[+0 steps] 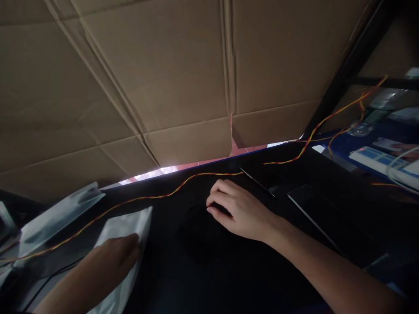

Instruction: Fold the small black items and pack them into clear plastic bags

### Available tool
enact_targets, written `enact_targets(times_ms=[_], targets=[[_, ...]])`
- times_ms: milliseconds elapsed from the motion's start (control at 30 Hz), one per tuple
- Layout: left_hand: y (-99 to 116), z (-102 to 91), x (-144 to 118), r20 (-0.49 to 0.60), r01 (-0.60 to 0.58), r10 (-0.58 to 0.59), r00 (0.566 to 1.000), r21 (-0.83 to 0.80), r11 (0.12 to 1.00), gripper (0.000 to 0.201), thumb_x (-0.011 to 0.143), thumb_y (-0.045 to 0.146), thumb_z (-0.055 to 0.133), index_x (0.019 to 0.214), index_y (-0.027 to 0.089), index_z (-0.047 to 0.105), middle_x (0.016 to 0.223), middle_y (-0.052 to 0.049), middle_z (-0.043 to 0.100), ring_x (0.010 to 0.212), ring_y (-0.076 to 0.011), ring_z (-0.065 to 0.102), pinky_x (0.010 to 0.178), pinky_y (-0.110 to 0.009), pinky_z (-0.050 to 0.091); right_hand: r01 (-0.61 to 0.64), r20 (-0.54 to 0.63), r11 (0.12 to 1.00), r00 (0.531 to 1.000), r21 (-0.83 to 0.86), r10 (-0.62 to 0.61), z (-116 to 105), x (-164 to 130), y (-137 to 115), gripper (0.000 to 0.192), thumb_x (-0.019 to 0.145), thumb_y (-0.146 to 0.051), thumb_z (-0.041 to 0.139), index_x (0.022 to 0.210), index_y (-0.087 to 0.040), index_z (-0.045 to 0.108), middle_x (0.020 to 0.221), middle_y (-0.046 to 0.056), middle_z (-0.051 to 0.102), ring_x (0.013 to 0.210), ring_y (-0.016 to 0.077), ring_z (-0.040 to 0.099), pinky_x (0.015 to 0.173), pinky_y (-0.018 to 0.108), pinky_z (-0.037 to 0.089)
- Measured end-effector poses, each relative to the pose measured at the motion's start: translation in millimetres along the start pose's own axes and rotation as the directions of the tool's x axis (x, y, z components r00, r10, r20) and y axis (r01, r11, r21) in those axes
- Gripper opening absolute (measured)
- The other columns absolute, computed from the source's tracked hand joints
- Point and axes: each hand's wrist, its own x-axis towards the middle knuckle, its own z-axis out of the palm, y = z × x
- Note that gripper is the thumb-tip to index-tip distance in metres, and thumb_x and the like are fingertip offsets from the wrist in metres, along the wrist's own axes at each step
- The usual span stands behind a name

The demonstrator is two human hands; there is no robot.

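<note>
My left hand (113, 257) is at the lower left, its fingers curled over a whitish, translucent plastic bag (122, 224) and closed on it. Motion blurs part of that hand. Near the middle, my right hand (234, 207) hangs over the black tabletop (183, 279) with bent fingers, thumb tip and index tip close together. Whether something dark sits in that pinch cannot be made out against the black surface. To the right of it lie a flat dark panel with a pale edge (314, 220) and a thinner dark panel (257, 181).
A cardboard wall (183, 78) rises behind the table. A twisted red-yellow wire (157, 197) crosses the back. Another plastic bag (62, 213) lies far left. At right are a clear bottle (376, 113), a white-and-blue box (382, 163) and a black frame post (350, 65).
</note>
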Motion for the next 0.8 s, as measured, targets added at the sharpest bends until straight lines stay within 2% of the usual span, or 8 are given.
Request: enact_targets(times_ms=[100,167,300,433,500,567,667,800], targets=[[46,-13.6,13,0.103,0.027,-0.021,0.994,-0.05,0.998,0.049,0.102,0.049,0.043,0.06,0.023,0.049,0.05,0.002,0.051,0.045,-0.0151,0.049,0.046,-0.028,0.031,0.156,0.039,0.988,0.987,0.005,-0.156,9,-3,-3,0.016,0.104,-0.022,0.071,0.119,-0.019,0.074,0.118,0.007,0.07,0.106,0.0208,0.064,0.095,0.036,0.057],[75,-20.4,26,0.119,0.041,-0.019,0.993,-0.189,0.981,0.052,0.104,0.052,0.04,0.062,0.023,0.046,0.052,0.003,0.048,0.047,-0.014,0.048,0.045,-0.025,0.032,0.279,0.056,0.96,0.959,-0.016,-0.278,16,-5,-7,0.022,0.105,-0.027,0.071,0.126,-0.02,0.073,0.128,0.008,0.071,0.11,0.0218,0.063,0.1,0.038,0.057],[103,-17.4,49,0.101,-0.068,0.136,0.985,-0.5,0.864,0.049,0.107,0.05,0.044,0.069,0.021,0.049,0.058,0.004,0.045,0.052,-0.0116,0.044,0.047,-0.022,0.034,0.347,0.015,0.931,0.938,-0.112,-0.347,26,-5,-12,0.018,0.11,-0.025,0.063,0.125,-0.02,0.073,0.131,0.008,0.074,0.107,0.0217,0.062,0.099,0.038,0.056],[96,3.4,58,-0.118,-0.283,0.262,0.958,-0.549,0.786,0.047,0.111,0.037,0.046,0.067,0.021,0.04,0.061,0.006,0.037,0.055,-0.0095,0.037,0.049,-0.021,0.033,0.302,-0.055,0.931,0.946,-0.204,-0.319,27,-2,-9,0.021,0.112,-0.016,0.056,0.107,-0.02,0.076,0.103,0.003,0.077,0.094,0.0205,0.061,0.086,0.034,0.056],[86,12.2,58,-0.246,-0.385,0.299,0.922,-0.488,0.783,0.028,0.109,0.029,0.049,0.081,0.021,0.051,0.069,0.005,0.05,0.059,-0.0109,0.049,0.055,-0.021,0.042,0.296,-0.064,0.932,0.947,-0.208,-0.314,27,-1,-5,0.023,0.111,-0.013,0.056,0.102,-0.02,0.076,0.098,0.003,0.076,0.09,0.0201,0.06,0.084,0.033,0.057],[77,16.4,57,-0.313,-0.532,0.44,0.842,-0.346,0.773,0.008,0.103,0.023,0.057,0.111,0.021,0.059,0.083,0.002,0.064,0.07,-0.0145,0.061,0.065,-0.025,0.05,0.295,-0.065,0.939,0.948,-0.175,-0.311,28,0,-2,0.023,0.111,-0.013,0.056,0.101,-0.019,0.075,0.101,0.004,0.078,0.093,0.0201,0.064,0.087,0.034,0.06],[69,16.6,57,-0.237,-0.693,0.654,0.718,-0.164,0.702,0.037,0.099,0.016,0.058,0.136,0.023,0.054,0.095,-0.003,0.072,0.079,-0.0186,0.067,0.075,-0.032,0.053,0.317,-0.081,0.942,0.942,-0.107,-0.326,30,1,1,0.02,0.11,-0.012,0.057,0.103,-0.018,0.075,0.116,0.007,0.082,0.11,0.0214,0.072,0.1,0.038,0.063],[70,18.2,60,-0.217,-0.709,0.68,0.701,-0.1,0.698,0.04,0.096,0.004,0.048,0.13,0.022,0.056,0.094,-0.003,0.072,0.08,-0.0198,0.067,0.076,-0.035,0.05,0.327,-0.08,0.944,0.941,-0.048,-0.33,34,-1,2,0.018,0.11,-0.011,0.059,0.106,-0.017,0.076,0.132,0.008,0.082,0.13,0.0218,0.073,0.113,0.041,0.062]])
